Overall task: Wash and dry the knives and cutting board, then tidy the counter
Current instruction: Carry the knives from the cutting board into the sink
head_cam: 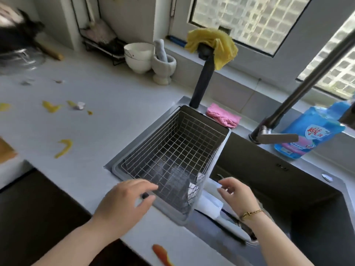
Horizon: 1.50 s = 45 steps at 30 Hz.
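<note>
- Left hand [126, 200] reaches forward from a bare forearm, palm down; fingers straight and spread wide, tips at the near rim of the silver wire-mesh basket [172, 150]; a small dark thing shows between thumb and forefinger, too blurred to name
- Right hand [237, 194], with a gold chain bracelet [250, 213] at the wrist, hovers over the dark sink [269, 169]; fingers loosely curved; thumb and forefinger tips sit at the edge of a white flat piece [209, 204]; whether they pinch it I cannot tell
- That white flat piece lies in the sink just right of the basket; knife or board, I cannot tell
- Yellow peel scraps [64, 147] lie on the pale grey bench [96, 121], well left of the basket
</note>
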### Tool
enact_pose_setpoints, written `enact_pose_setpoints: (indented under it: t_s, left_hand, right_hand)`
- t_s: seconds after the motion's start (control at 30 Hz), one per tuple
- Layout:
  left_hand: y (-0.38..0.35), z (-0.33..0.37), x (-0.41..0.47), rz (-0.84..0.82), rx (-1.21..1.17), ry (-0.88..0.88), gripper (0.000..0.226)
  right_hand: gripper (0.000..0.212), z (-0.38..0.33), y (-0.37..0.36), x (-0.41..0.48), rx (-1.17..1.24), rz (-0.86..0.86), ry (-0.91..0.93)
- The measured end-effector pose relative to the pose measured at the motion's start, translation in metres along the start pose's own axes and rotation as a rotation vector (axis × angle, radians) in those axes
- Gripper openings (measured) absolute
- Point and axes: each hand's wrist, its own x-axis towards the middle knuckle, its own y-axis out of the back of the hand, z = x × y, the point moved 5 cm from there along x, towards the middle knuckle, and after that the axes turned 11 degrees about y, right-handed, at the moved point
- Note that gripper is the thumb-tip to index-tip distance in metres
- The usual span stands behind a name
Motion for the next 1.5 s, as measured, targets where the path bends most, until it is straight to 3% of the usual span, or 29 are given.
enact_pose_setpoints:
  t_s: [0.07,0.23,0.4,0.53,0.67,0.8,0.9,1.0,1.23,1.5]
  left_hand:
    - [0.035,-0.030,-0.014,0.024,-0.031,0.128,0.040]
    - [0.125,-0.102,-0.060,0.153,-0.006,0.336,0.010]
    - [0.203,-0.175,-0.117,0.464,0.055,0.481,0.019]
    - [0.250,-0.228,-0.163,0.612,-0.014,0.578,0.017]
    - [0.293,-0.278,-0.205,0.726,0.096,0.759,0.016]
    - [0.309,-0.318,-0.230,0.753,0.167,0.913,0.016]
    - [0.309,-0.326,-0.233,0.724,0.297,0.858,0.012]
    - [0.310,-0.322,-0.229,0.666,0.366,0.799,0.038]
    - [0.317,-0.319,-0.228,0.662,0.360,0.784,0.036]
    - [0.317,-0.321,-0.229,0.621,0.376,0.854,0.037]
  right_hand:
    - [0.012,-0.044,0.000,0.006,0.049,0.009,0.083]
    - [0.029,-0.174,-0.030,0.023,0.108,-0.062,0.331]
    - [0.024,-0.309,-0.099,0.032,0.147,-0.153,0.561]
    - [0.011,-0.405,-0.169,0.024,0.167,-0.246,0.746]
    - [0.026,-0.486,-0.232,0.002,0.098,-0.409,0.921]
    - [0.038,-0.551,-0.281,-0.025,0.051,-0.548,0.970]
    - [0.050,-0.582,-0.311,-0.037,0.018,-0.590,0.945]
    - [0.056,-0.597,-0.326,-0.039,-0.032,-0.564,0.945]
    - [0.050,-0.613,-0.340,-0.035,-0.228,-0.622,0.948]
    - [0.043,-0.600,-0.318,-0.026,-0.047,-0.548,0.842]
